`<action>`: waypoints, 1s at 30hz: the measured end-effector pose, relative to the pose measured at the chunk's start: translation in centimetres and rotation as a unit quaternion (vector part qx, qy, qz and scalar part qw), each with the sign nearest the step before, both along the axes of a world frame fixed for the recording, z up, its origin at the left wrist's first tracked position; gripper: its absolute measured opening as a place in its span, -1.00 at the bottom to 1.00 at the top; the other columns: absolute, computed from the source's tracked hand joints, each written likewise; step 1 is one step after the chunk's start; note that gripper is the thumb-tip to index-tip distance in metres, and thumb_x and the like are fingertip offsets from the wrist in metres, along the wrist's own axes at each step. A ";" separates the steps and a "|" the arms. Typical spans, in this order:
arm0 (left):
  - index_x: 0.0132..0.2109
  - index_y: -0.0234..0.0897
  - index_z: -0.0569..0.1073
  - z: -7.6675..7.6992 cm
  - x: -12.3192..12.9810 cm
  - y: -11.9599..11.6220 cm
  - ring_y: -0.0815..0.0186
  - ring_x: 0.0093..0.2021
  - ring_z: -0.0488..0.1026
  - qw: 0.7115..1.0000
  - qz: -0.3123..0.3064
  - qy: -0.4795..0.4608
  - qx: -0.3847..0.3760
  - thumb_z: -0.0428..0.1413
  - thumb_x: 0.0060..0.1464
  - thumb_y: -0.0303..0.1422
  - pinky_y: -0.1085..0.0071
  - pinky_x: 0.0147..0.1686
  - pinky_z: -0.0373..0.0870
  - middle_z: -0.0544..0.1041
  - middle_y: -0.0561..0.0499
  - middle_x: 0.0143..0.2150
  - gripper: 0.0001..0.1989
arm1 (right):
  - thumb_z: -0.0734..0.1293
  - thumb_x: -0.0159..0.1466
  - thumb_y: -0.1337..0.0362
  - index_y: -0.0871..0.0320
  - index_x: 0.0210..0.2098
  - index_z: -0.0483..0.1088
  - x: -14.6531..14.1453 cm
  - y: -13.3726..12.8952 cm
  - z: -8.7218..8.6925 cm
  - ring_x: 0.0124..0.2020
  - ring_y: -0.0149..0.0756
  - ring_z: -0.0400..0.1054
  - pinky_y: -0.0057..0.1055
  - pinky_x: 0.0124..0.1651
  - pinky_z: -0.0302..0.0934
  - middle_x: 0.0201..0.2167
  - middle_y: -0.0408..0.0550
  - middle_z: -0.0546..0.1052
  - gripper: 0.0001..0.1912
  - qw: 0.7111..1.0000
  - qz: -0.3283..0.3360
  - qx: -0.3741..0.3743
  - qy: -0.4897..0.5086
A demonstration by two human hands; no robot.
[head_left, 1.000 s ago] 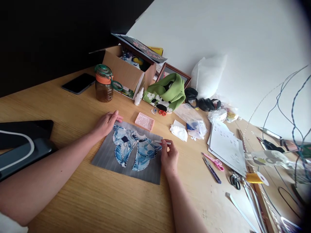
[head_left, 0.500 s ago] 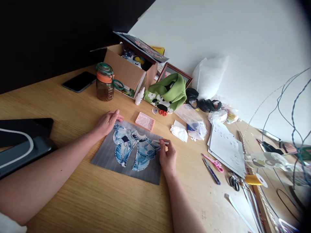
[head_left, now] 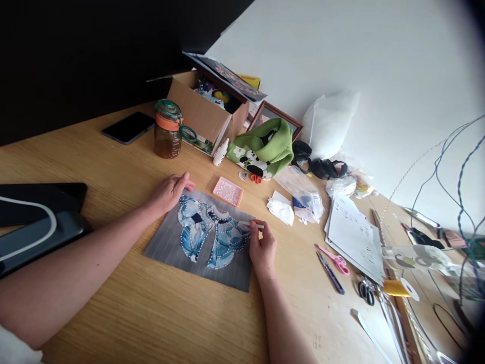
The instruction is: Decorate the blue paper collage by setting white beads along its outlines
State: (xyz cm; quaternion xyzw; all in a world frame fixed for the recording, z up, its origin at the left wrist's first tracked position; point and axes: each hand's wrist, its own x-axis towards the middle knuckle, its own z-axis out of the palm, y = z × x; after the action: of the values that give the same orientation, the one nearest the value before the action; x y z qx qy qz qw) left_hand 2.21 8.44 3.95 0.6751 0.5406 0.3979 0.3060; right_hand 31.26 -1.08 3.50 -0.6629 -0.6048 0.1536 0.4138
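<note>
On the wooden table lies a grey sheet (head_left: 162,245) bearing a blue butterfly-like cut-out (head_left: 222,242) edged with small pale beads. My right hand (head_left: 262,247) pinches a slim white pen-like tool (head_left: 246,223), whose tip points left over the upper right of the blue shape. The tool's exact kind is too small to tell. At the sheet's upper left corner rests my left hand (head_left: 172,193), its fingers loosely extended and holding nothing visible. Just beyond the sheet sits a shallow pink tray (head_left: 228,191) with small pale beads in it.
Behind the tray stand a small white bottle (head_left: 221,152), a brown jar (head_left: 167,136) and a cardboard box (head_left: 199,111). A green pouch (head_left: 265,146) and orange-handled scissors (head_left: 256,179) are nearby. Pink scissors (head_left: 339,263), a cutter knife (head_left: 330,273) and paper sheets (head_left: 350,232) lie right.
The whole view has shifted slightly, with objects appearing a little further right. Both hands keep nearly the same places on the sheet, and the white tool stays in my right hand.
</note>
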 end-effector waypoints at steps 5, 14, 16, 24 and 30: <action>-0.25 -0.29 0.55 0.0 0.0 0.0 0.12 -0.11 0.52 1.000 0.002 -0.003 -0.002 -0.34 0.28 0.09 0.22 0.03 0.38 0.61 -0.11 -0.27 -0.28 | 0.19 0.37 0.00 0.13 -0.27 0.42 0.0 0.0 0.0 -0.30 -0.25 0.48 -0.34 -0.19 0.28 -0.34 -0.02 0.59 -0.65 1.000 -0.002 -0.002 0.003; -0.26 -0.32 0.55 -0.4 0.1 0.0 0.12 -0.11 0.52 1.000 0.003 -0.018 -0.008 -0.33 0.29 0.09 0.20 0.03 0.36 0.61 -0.13 -0.27 -0.28 | 0.21 0.34 -0.07 0.15 -0.26 0.43 0.1 -0.5 -0.1 -0.26 -0.21 0.51 -0.35 -0.18 0.29 -0.34 -0.01 0.59 -0.60 0.997 -0.056 0.023 0.054; -0.27 -0.31 0.55 -0.5 0.1 0.0 0.12 -0.11 0.52 1.000 0.009 -0.019 -0.004 -0.33 0.30 0.08 0.21 0.03 0.36 0.61 -0.12 -0.26 -0.29 | 0.21 0.33 -0.10 0.15 -0.23 0.43 0.4 -0.6 -0.2 -0.24 -0.18 0.52 -0.35 -0.19 0.30 -0.33 0.01 0.60 -0.57 0.994 -0.078 0.026 0.068; -0.30 -0.26 0.55 -0.4 0.3 -0.2 0.15 -0.13 0.53 0.999 0.020 -0.019 0.019 -0.36 0.32 0.07 0.25 0.00 0.36 0.61 -0.09 -0.31 -0.29 | 0.22 0.23 -0.25 0.15 -0.19 0.44 1.2 -0.4 -0.4 -0.15 -0.07 0.53 -0.33 -0.24 0.31 -0.21 0.13 0.60 -0.42 0.984 -0.135 0.032 0.107; -0.29 -0.28 0.54 -1.0 0.2 0.0 0.19 -0.12 0.52 0.999 0.015 -0.024 0.023 -0.34 0.38 0.02 0.22 0.01 0.36 0.60 -0.09 -0.32 -0.32 | 0.15 0.27 -0.26 0.17 -0.05 0.44 0.6 -1.0 0.8 -0.20 -0.09 0.55 -0.36 -0.33 0.32 -0.32 0.09 0.61 -0.35 0.991 -0.112 0.043 0.053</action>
State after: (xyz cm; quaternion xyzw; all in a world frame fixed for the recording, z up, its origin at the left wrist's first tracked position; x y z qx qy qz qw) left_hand 2.42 8.39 2.99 0.6642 0.5341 0.4303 0.2974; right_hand 31.89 -2.07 4.30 -0.6989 -0.5102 0.1155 0.4877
